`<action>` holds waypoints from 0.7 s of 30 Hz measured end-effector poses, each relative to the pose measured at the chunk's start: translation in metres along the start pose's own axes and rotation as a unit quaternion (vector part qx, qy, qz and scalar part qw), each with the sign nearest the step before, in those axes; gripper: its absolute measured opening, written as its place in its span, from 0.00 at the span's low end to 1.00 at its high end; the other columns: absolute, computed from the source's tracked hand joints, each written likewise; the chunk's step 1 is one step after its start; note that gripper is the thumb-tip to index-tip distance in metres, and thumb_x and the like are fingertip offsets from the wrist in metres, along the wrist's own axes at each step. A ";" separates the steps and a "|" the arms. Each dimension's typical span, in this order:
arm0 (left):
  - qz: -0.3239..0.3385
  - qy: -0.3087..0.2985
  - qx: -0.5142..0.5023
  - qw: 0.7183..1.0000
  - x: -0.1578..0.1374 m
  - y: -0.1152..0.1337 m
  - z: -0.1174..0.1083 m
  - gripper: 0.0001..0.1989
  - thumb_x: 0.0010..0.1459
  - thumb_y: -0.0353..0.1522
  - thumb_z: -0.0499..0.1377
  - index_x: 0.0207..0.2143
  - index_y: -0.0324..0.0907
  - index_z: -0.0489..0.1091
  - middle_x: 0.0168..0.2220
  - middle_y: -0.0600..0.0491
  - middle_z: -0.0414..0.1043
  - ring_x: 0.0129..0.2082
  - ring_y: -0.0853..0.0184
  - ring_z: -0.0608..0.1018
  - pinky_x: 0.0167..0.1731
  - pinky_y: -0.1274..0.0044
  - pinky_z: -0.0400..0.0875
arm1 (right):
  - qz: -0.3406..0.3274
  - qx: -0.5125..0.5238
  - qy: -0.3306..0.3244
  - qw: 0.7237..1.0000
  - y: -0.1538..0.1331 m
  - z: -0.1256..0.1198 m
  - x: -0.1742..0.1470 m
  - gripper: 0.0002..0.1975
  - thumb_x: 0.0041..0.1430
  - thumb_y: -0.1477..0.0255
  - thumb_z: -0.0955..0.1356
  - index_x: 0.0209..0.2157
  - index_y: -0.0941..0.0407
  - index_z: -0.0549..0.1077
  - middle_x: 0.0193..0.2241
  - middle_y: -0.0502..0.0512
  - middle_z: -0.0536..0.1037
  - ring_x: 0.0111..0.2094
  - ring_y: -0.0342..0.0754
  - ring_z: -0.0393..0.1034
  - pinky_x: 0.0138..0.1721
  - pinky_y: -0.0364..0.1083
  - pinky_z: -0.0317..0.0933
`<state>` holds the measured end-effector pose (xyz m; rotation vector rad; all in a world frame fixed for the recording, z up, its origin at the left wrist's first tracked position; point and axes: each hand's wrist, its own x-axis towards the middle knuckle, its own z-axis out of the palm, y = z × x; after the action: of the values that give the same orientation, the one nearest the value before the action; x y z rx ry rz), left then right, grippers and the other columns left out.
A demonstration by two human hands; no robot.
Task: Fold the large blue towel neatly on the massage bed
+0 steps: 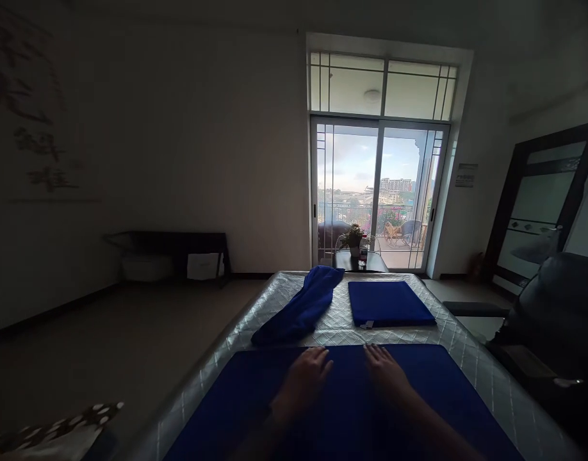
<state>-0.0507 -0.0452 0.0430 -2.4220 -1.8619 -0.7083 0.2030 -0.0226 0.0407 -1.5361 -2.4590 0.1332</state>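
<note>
A blue cloth [342, 410] lies spread flat across the near part of the table, which has a silvery quilted cover [284, 288]. My left hand [306, 374] rests on the cloth near its far edge, fingers stretched forward. To its right, my right hand [383, 368] lies palm down on the same cloth, with its fingertips at the far edge. Beyond the hands, a folded blue cloth [390, 302] with a small white tag sits at the right. At the left, a crumpled blue cloth [301, 307] lies in a loose strip toward the far end.
A small glass table [339, 261] with a potted plant [353, 237] and a bottle [363, 250] stands beyond the far end, before the sliding glass door [346, 173]. A black chair [548, 307] is at the right. A low dark bench [179, 243] stands by the wall.
</note>
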 end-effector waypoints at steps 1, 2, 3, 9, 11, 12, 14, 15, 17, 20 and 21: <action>0.015 -0.005 -0.001 1.000 0.005 0.014 0.011 0.26 0.69 0.47 0.47 0.58 0.47 0.73 0.63 0.46 0.74 0.65 0.58 0.72 0.66 0.65 0.67 | -0.009 0.010 -0.006 1.000 -0.016 0.006 0.006 0.32 0.71 0.63 0.51 0.69 0.61 0.59 0.70 0.59 0.58 0.72 0.52 0.49 0.72 0.53 0.44; 0.025 -0.009 0.000 1.000 0.010 0.025 0.021 0.26 0.70 0.46 0.46 0.59 0.46 0.72 0.64 0.44 0.72 0.66 0.57 0.71 0.67 0.64 0.65 | -0.016 0.016 -0.013 1.000 -0.029 0.012 0.011 0.31 0.71 0.64 0.52 0.70 0.61 0.58 0.71 0.59 0.57 0.72 0.52 0.48 0.72 0.53 0.44; 0.037 -0.012 0.006 0.999 0.013 0.033 0.031 0.25 0.70 0.44 0.46 0.61 0.44 0.71 0.65 0.43 0.70 0.67 0.57 0.70 0.68 0.62 0.64 | -0.019 0.020 -0.019 0.999 -0.038 0.018 0.015 0.31 0.71 0.65 0.52 0.70 0.61 0.57 0.71 0.60 0.56 0.73 0.52 0.47 0.72 0.53 0.43; 0.129 -0.002 0.098 0.987 0.017 0.032 0.065 0.24 0.70 0.30 0.45 0.66 0.44 0.63 0.66 0.42 0.69 0.68 0.54 0.68 0.65 0.56 0.67 | -0.040 0.024 -0.026 0.999 -0.047 0.035 0.017 0.32 0.71 0.63 0.53 0.72 0.58 0.49 0.73 0.59 0.50 0.74 0.52 0.42 0.73 0.55 0.39; 0.130 0.007 0.102 0.986 0.016 0.029 0.067 0.24 0.70 0.31 0.44 0.66 0.43 0.63 0.65 0.41 0.70 0.67 0.55 0.69 0.65 0.57 0.67 | -0.042 0.026 -0.027 0.998 -0.045 0.033 0.016 0.32 0.71 0.63 0.53 0.73 0.58 0.48 0.74 0.58 0.48 0.74 0.52 0.40 0.73 0.56 0.39; 0.127 0.006 0.095 0.987 0.016 0.029 0.067 0.24 0.71 0.32 0.43 0.66 0.42 0.63 0.65 0.40 0.70 0.67 0.55 0.69 0.65 0.57 0.67 | -0.044 0.026 -0.028 0.998 -0.045 0.033 0.015 0.32 0.71 0.63 0.53 0.73 0.58 0.47 0.74 0.58 0.47 0.74 0.52 0.40 0.73 0.56 0.39; 0.111 -0.007 0.073 0.991 0.018 0.030 0.067 0.26 0.72 0.36 0.40 0.66 0.40 0.63 0.65 0.39 0.69 0.67 0.55 0.69 0.66 0.56 0.66 | -0.046 0.026 -0.030 0.998 -0.046 0.032 0.016 0.32 0.71 0.64 0.53 0.73 0.58 0.46 0.74 0.57 0.46 0.74 0.52 0.39 0.73 0.56 0.39; 0.098 -0.022 0.062 0.993 0.019 0.030 0.066 0.27 0.73 0.39 0.39 0.66 0.39 0.62 0.66 0.38 0.68 0.68 0.55 0.68 0.66 0.56 0.65 | -0.040 0.026 -0.032 0.998 -0.045 0.032 0.016 0.32 0.71 0.64 0.53 0.73 0.58 0.47 0.74 0.57 0.47 0.74 0.51 0.39 0.73 0.55 0.39; 0.073 -0.058 0.050 0.994 0.021 0.029 0.063 0.30 0.72 0.43 0.39 0.68 0.40 0.61 0.68 0.39 0.65 0.69 0.56 0.65 0.68 0.57 0.63 | -0.009 0.029 -0.036 0.999 -0.038 0.030 0.015 0.32 0.71 0.65 0.51 0.72 0.60 0.49 0.73 0.58 0.49 0.74 0.50 0.40 0.73 0.54 0.38; 0.051 -0.084 0.050 0.994 0.017 0.013 0.052 0.31 0.71 0.47 0.41 0.69 0.44 0.60 0.70 0.42 0.61 0.71 0.55 0.62 0.69 0.60 0.62 | 0.064 0.029 -0.038 0.997 -0.008 0.021 0.007 0.33 0.71 0.63 0.49 0.71 0.63 0.52 0.73 0.61 0.52 0.74 0.51 0.41 0.73 0.55 0.38; 0.052 -0.086 0.052 0.994 0.014 0.003 0.046 0.30 0.70 0.46 0.42 0.69 0.45 0.60 0.70 0.43 0.61 0.71 0.55 0.62 0.69 0.59 0.62 | 0.085 0.025 -0.035 0.995 0.008 0.016 0.002 0.34 0.71 0.62 0.50 0.71 0.64 0.52 0.73 0.61 0.52 0.74 0.51 0.41 0.73 0.55 0.38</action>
<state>-0.0291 -0.0212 0.0073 -2.5629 -1.7602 -0.3990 0.2055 -0.0165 0.0239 -1.7443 -2.3536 0.2810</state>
